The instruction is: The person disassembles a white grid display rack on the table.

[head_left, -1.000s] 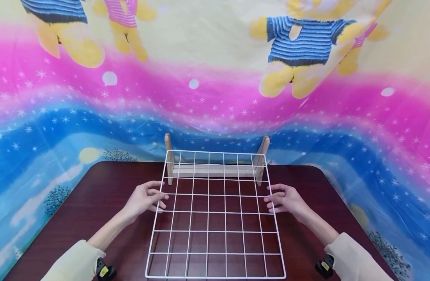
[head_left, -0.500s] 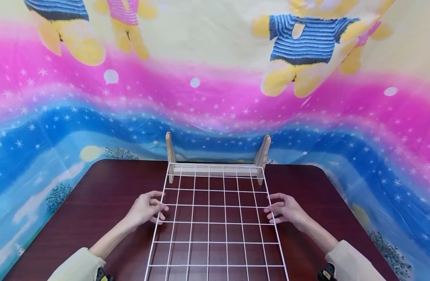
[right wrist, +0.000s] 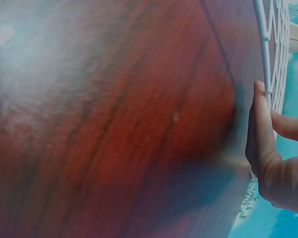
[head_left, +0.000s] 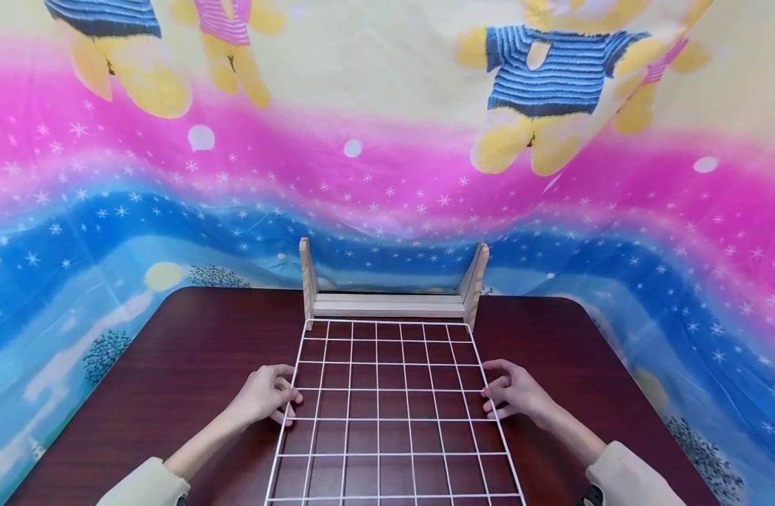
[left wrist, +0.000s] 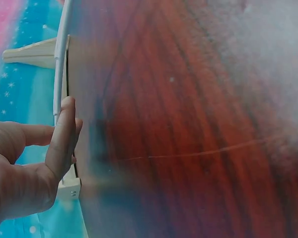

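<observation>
A white wire grid panel (head_left: 378,389) lies between my two hands, its near end running out of the head view. My left hand (head_left: 263,395) holds its left edge, thumb and fingers on either side of the wire. On the opposite edge, my right hand (head_left: 518,392) grips the wire in much the same way. In the left wrist view the edge wire (left wrist: 62,44) runs down into the left hand's fingers. The right wrist view has the panel (right wrist: 264,39) seen nearly edge-on, meeting the right hand's fingertips.
Just beyond the panel's far end stands a pale wooden stand (head_left: 387,306) with two uprights and a crossbar. It is near the back of the dark red-brown table (head_left: 197,344). A printed curtain (head_left: 387,190) hangs behind and around the table.
Both hands have drawn the grid panel toward the body and lower. Its far edge, which overlapped the stand before, now shows below the crossbar. The stand has stayed put.
</observation>
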Motion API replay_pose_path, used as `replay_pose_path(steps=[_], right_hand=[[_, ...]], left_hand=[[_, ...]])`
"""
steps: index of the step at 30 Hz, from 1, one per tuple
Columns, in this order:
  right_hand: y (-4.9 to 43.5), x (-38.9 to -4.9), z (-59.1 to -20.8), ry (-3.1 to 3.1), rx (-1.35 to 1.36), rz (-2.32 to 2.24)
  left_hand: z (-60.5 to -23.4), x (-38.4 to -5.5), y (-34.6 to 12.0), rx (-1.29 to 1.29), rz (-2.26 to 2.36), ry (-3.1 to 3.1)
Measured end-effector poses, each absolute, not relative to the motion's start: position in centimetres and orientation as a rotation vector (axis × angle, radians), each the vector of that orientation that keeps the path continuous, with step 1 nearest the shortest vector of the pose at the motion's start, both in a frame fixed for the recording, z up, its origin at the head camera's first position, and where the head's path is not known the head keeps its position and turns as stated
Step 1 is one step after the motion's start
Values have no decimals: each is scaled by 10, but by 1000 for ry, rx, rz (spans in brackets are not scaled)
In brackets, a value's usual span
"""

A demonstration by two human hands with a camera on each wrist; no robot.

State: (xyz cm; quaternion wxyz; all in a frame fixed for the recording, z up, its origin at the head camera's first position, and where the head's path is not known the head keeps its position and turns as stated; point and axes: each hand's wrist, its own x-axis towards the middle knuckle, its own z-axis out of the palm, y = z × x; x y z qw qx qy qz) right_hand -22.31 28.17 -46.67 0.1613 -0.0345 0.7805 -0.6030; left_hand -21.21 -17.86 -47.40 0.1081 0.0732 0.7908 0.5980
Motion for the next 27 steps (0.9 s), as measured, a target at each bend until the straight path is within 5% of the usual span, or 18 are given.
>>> replay_pose_path(steps=[27], right_hand=[[268, -214, -469, 2598, -85, -1404]], left_hand=[[-483, -211, -170, 303, 1337, 2755]])
